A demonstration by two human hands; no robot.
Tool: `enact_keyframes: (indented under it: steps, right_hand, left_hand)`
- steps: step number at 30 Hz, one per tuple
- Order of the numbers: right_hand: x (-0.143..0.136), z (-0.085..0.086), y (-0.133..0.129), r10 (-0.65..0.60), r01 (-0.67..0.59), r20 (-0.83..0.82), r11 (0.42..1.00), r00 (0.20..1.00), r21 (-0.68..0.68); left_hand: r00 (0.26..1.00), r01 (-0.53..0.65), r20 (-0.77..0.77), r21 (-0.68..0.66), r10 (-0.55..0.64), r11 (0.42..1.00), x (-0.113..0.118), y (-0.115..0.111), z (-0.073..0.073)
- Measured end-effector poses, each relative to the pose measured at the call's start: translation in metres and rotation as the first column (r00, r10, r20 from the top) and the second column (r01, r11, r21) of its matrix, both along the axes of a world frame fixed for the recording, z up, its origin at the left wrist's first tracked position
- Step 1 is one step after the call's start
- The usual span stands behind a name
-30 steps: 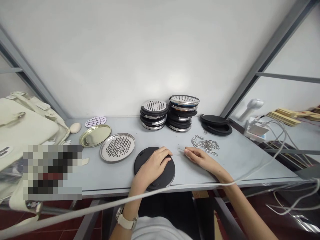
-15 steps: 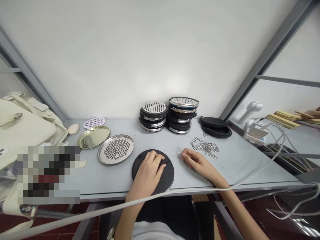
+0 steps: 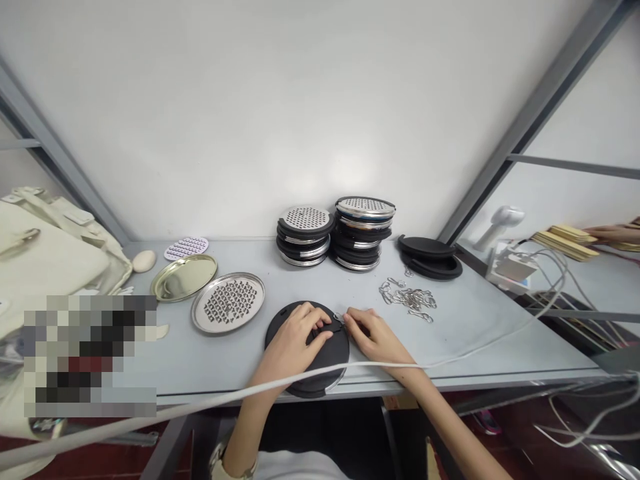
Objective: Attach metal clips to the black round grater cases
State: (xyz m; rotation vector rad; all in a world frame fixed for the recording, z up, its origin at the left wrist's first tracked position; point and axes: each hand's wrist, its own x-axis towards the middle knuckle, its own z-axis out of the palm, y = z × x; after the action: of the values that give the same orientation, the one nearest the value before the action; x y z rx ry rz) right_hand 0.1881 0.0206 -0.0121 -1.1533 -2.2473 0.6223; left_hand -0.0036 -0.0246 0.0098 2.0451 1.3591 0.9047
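Note:
A round black disc (image 3: 320, 373) lies at the table's front edge. My left hand (image 3: 295, 343) rests over its upper left part, with thumb and fingertips closed on a thin black piece near the disc's top right. At the disc's right rim, my right hand (image 3: 373, 333) pinches a small metal clip (image 3: 339, 318), whose end touches that spot. Right of this hand lies a loose pile of similar metal clips (image 3: 413, 299). A perforated metal grater plate (image 3: 229, 303) sits left of the disc.
Two stacks of black and metal discs (image 3: 305, 252) stand at the back. Black trays (image 3: 433, 257) lie back right. A gold plate (image 3: 184, 278) and a purple-patterned disc (image 3: 187, 249) are at the left. A white cable (image 3: 370, 364) crosses in front of my arms.
My right hand has moved left with the metal clip, from beside the disc to its right rim. My left hand remains on the disc, its fingers now drawn closer together.

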Motion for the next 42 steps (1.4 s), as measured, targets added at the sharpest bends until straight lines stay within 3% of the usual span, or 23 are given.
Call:
enact_keyframes:
  steps: [13,33,42]
  right_hand:
    - [0.003,-0.004,0.001,-0.021,0.021,-0.006,1.000,1.000,-0.009]
    - [0.002,-0.002,0.000,-0.022,0.022,-0.015,1.000,1.000,0.012]
    - [0.004,0.002,-0.003,-0.052,0.038,-0.129,0.994,0.990,-0.103]
  left_hand:
    - [1.000,-0.008,-0.012,0.028,0.008,1.000,0.000,0.017,-0.003]
    - [0.999,0.015,-0.047,0.044,-0.013,0.999,-0.002,0.011,0.000]
    - [0.999,0.016,-0.047,0.038,-0.014,0.999,-0.002,0.010,0.000]
